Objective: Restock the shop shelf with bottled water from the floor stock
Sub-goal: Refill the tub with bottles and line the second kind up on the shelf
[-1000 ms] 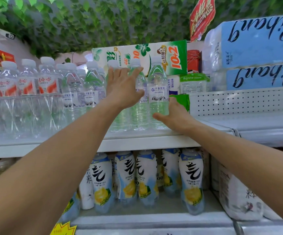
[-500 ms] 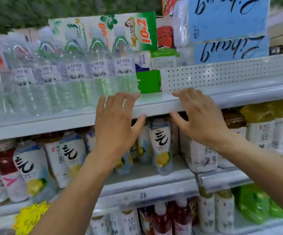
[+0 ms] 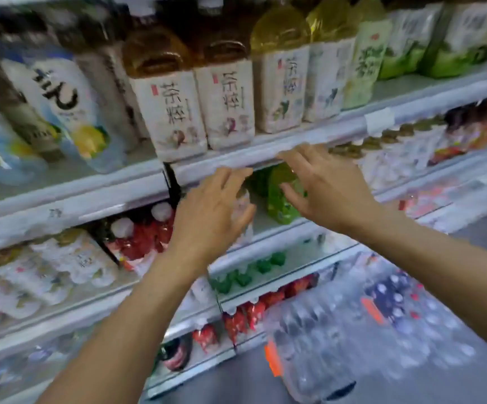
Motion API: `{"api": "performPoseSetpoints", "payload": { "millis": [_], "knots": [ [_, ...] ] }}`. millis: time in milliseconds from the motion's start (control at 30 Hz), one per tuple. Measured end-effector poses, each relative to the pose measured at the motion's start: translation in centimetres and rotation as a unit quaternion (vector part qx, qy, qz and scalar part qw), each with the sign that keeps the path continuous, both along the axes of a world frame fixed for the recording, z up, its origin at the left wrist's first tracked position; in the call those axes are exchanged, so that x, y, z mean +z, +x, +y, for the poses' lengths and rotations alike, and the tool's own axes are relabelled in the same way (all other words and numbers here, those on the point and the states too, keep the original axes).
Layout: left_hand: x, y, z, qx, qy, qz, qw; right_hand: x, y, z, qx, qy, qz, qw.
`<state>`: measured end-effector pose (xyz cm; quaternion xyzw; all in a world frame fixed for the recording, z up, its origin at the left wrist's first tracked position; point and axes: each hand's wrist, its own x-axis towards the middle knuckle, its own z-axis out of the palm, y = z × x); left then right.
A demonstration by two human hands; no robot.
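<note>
My left hand and my right hand hang in the air in front of the shop shelves, fingers spread and relaxed, holding nothing. Both are level with the edge of a middle shelf. On the floor at lower right lie shrink-wrapped packs of bottled water, blurred by motion, with an orange handle strip on the nearest pack. The water shelf from before is out of view above.
Tea bottles with beige labels stand on the shelf above my hands. Green bottles sit just behind my right hand. Red-capped and green-capped drinks fill the lower shelves. Grey floor shows at the bottom.
My view has swung down from the water shelf to the lower shelves and floor. Both hands left the shelved water bottles and dropped, empty, towards the packs on the floor.
</note>
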<state>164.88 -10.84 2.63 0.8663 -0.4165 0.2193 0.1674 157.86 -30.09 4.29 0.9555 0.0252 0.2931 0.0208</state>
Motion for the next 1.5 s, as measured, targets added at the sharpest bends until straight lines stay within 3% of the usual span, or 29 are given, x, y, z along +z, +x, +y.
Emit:
{"api": "performPoseSetpoints", "payload": {
  "millis": [133, 267, 433, 600, 700, 933, 1067, 1133, 1233, 1300, 1433, 1500],
  "knots": [
    [-8.0, -2.7, -5.9, 0.018, 0.041, 0.158, 0.986, -7.6, -3.1, -6.9, -0.038, 0.077, 0.129, 0.988],
    [-17.7, -5.6, -10.4, 0.034, 0.056, 0.352, 0.934, -17.0, -6.0, -12.7, -0.106, 0.203, 0.249, 0.941],
    [-29.0, -8.7, -14.2, 0.08, 0.059, 0.565, 0.819, -29.7, -9.3, -17.0, -0.213, 0.303, 0.404, 0.836],
    [-40.8, -9.5, -16.2, 0.219, 0.013, 0.712, 0.667, -41.7, -11.3, -19.7, -0.285, 0.345, 0.506, 0.738],
    [-46.8, -9.6, -16.7, 0.29, 0.006, 0.724, 0.626, -47.4, -11.4, -20.4, -0.296, 0.342, 0.527, 0.719],
    [-57.7, -9.9, -16.6, 0.433, 0.02, 0.681, 0.591, -56.1, -9.4, -20.5, -0.334, 0.326, 0.523, 0.713],
    [-60.7, -9.9, -16.7, 0.477, -0.013, 0.674, 0.563, -58.9, -8.9, -19.8, -0.372, 0.269, 0.518, 0.722],
    [-61.4, -9.6, -17.2, 0.496, 0.009, 0.659, 0.566, -59.7, -8.7, -19.8, -0.384, 0.269, 0.529, 0.707],
    [-61.8, -8.8, -18.1, 0.499, 0.149, 0.645, 0.559, -60.8, -8.3, -19.3, -0.388, 0.269, 0.533, 0.703],
    [-62.2, -8.4, -18.5, 0.498, 0.181, 0.634, 0.563, -61.5, -8.1, -19.0, -0.405, 0.299, 0.52, 0.69],
    [-62.6, -9.4, -18.7, 0.513, 0.087, 0.642, 0.563, -62.0, -8.4, -19.1, -0.415, 0.349, 0.491, 0.682],
    [-62.6, -9.8, -18.1, 0.504, 0.054, 0.639, 0.579, -61.9, -8.7, -19.3, -0.415, 0.375, 0.482, 0.675]
  ]
}}
